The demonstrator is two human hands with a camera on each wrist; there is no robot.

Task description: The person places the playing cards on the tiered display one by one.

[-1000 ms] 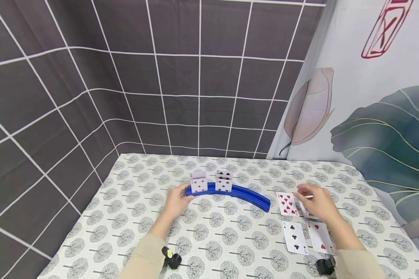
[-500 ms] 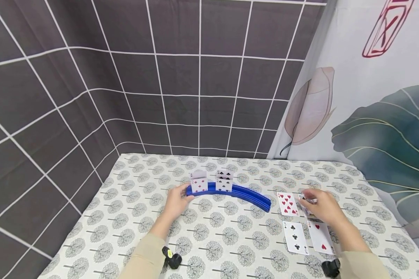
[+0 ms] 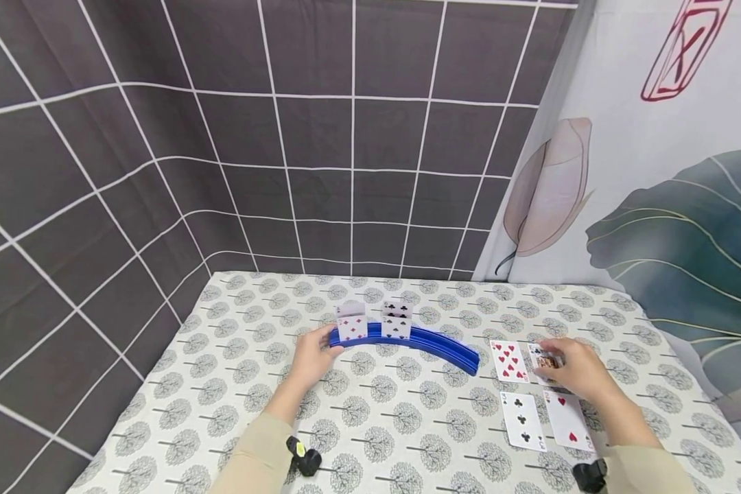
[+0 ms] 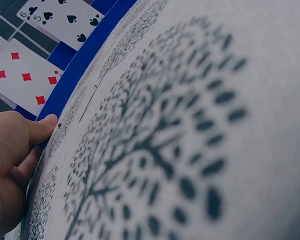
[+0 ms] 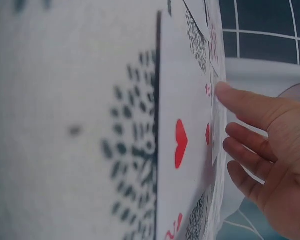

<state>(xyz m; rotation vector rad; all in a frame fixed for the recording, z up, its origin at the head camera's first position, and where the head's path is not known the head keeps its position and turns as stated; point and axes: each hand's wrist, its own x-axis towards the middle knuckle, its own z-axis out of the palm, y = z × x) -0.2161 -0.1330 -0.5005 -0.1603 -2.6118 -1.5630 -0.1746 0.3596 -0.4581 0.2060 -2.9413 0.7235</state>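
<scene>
A curved blue playing card holder (image 3: 435,343) lies on the table; my left hand (image 3: 313,358) grips its left end, thumb at the front edge. Upright in it are a diamonds card (image 4: 26,77) with a pale card behind it, and a spades card (image 4: 65,22) with a clubs card behind. My right hand (image 3: 574,367) is over a face-up court card (image 3: 540,358), thumb and fingertips at its edges, partly covering it. In the right wrist view its fingers are loosely bent and the thumb stretches out; nothing is visibly pinched.
Beside the court card lies a hearts card (image 3: 509,361). Nearer me are the three of clubs (image 3: 523,420) and the two of hearts (image 3: 566,420). A tree-patterned cloth (image 3: 395,425) covers the table, with a dark grid curtain (image 3: 321,192) behind.
My right hand has moved slightly right and towards me. The court card, tilted and mostly hidden before, now lies flatter with more of its face showing. The left hand and holder are still.
</scene>
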